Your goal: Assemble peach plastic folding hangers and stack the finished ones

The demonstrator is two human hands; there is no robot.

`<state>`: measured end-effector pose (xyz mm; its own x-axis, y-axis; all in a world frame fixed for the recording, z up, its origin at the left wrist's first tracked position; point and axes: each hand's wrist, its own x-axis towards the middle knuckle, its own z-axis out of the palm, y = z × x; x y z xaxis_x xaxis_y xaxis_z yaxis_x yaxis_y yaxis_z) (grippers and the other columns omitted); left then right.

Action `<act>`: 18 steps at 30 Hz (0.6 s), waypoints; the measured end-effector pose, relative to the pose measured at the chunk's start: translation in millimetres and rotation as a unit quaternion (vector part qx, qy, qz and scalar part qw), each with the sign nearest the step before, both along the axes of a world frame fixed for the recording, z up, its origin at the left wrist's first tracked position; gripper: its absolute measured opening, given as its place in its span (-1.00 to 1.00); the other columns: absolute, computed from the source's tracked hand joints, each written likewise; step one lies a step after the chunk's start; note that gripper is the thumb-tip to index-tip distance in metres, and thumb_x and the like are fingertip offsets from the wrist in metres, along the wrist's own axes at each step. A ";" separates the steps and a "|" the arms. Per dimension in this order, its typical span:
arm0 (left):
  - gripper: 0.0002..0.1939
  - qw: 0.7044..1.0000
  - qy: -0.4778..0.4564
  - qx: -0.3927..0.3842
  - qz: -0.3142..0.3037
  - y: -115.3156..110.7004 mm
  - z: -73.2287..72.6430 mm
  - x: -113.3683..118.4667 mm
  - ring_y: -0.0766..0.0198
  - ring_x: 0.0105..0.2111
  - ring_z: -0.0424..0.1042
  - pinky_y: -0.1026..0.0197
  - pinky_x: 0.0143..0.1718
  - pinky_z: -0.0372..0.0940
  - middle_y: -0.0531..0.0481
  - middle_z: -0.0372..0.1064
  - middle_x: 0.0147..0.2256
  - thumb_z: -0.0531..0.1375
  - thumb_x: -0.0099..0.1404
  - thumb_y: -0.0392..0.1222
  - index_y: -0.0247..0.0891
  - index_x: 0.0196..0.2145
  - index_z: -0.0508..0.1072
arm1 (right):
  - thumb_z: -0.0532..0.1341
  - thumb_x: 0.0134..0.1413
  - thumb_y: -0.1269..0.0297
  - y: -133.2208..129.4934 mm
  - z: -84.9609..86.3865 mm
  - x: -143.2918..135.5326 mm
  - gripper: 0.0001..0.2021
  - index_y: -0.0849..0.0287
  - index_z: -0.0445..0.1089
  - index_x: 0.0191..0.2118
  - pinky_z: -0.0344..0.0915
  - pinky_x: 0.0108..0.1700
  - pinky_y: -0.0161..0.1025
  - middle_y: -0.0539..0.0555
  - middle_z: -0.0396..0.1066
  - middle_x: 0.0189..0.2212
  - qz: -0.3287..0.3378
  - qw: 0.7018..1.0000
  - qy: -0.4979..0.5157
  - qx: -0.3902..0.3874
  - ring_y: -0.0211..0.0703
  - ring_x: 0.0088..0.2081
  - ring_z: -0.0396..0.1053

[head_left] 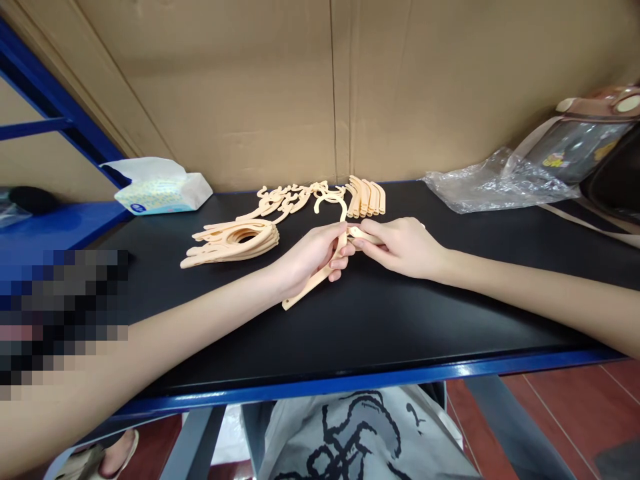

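Just right of the table's middle, my left hand (pixel 320 253) is closed around a cream plastic hanger piece (pixel 309 288) whose hook curves up above the fingers. One arm of it slants down to the left over the black tabletop. My right hand (pixel 400 247) meets the left one and pinches a second cream arm piece (pixel 364 236) near the base of the hook. The fingers hide the spot where the pieces meet. Behind the hands lie loose cream hooks (pixel 280 199) and a row of short curved arms (pixel 367 197). A pile of cream hanger parts (pixel 230 241) rests to the left.
A tissue pack (pixel 163 190) stands at the back left. Crumpled clear plastic (pixel 493 183) and a clear bottle with a brown lid (pixel 575 143) are at the back right, beside a dark bag. Cardboard (pixel 240 87) rises behind the black table (pixel 400 327); its front edge is blue.
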<state>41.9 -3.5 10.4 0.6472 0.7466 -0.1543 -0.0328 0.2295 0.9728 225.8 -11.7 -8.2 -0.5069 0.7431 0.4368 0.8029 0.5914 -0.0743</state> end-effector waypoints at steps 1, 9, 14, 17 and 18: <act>-0.77 1.000 0.000 0.004 0.000 -0.2 0.0 0.1 0.51 -0.67 -0.02 0.45 -0.71 0.06 0.14 0.03 -0.54 -0.05 0.38 -0.18 -0.31 -0.32 0.34 | -0.09 0.26 0.08 -0.4 0.2 0.1 -0.66 0.17 0.25 -0.39 -0.15 -0.53 -0.34 -0.05 0.22 -0.64 0.001 1.000 0.002 0.001 -0.31 -0.62 0.09; -0.77 1.000 0.002 0.003 0.012 -2.1 1.3 0.9 0.50 -0.68 0.01 0.44 -0.71 0.09 0.15 0.05 -0.55 -0.03 0.38 -0.18 -0.30 -0.21 0.38 | -0.01 0.19 0.16 -0.5 1.6 -0.6 -0.72 0.18 0.22 -0.47 -0.12 -0.51 -0.33 -0.08 0.16 -0.67 0.016 1.000 0.011 -0.002 -0.35 -0.62 0.09; -0.76 1.000 0.005 0.003 0.009 -1.7 1.3 0.4 0.49 -0.68 0.02 0.44 -0.71 0.10 0.14 0.06 -0.55 -0.03 0.38 -0.18 -0.29 -0.16 0.39 | 0.04 0.13 0.21 -0.3 1.6 -0.8 -0.78 0.17 0.34 -0.42 -0.11 -0.51 -0.33 -0.08 0.20 -0.67 0.006 1.000 0.014 -0.002 -0.35 -0.62 0.13; -0.76 1.000 0.008 0.007 0.005 -0.8 0.8 -0.2 0.49 -0.68 0.02 0.44 -0.71 0.10 0.14 0.05 -0.54 -0.03 0.38 -0.18 -0.29 -0.15 0.38 | 0.04 0.15 0.21 -0.6 1.0 -0.5 -0.76 0.17 0.37 -0.43 -0.10 -0.51 -0.33 -0.07 0.26 -0.65 0.003 1.000 0.023 0.011 -0.35 -0.60 0.16; -0.76 1.000 0.009 0.009 0.004 -0.4 0.7 -0.3 0.49 -0.68 0.02 0.44 -0.71 0.10 0.14 0.06 -0.54 -0.03 0.38 -0.18 -0.30 -0.14 0.38 | 0.04 0.16 0.20 -0.7 0.7 -0.4 -0.74 0.18 0.37 -0.44 -0.10 -0.50 -0.33 -0.06 0.28 -0.64 0.006 0.999 0.027 0.021 -0.35 -0.60 0.17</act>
<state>41.5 -3.9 11.1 0.6385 0.7543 -0.1524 -0.0169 0.2118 0.9772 225.5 -12.4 -7.5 -0.4916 0.7170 0.4943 0.7908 0.6052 -0.0914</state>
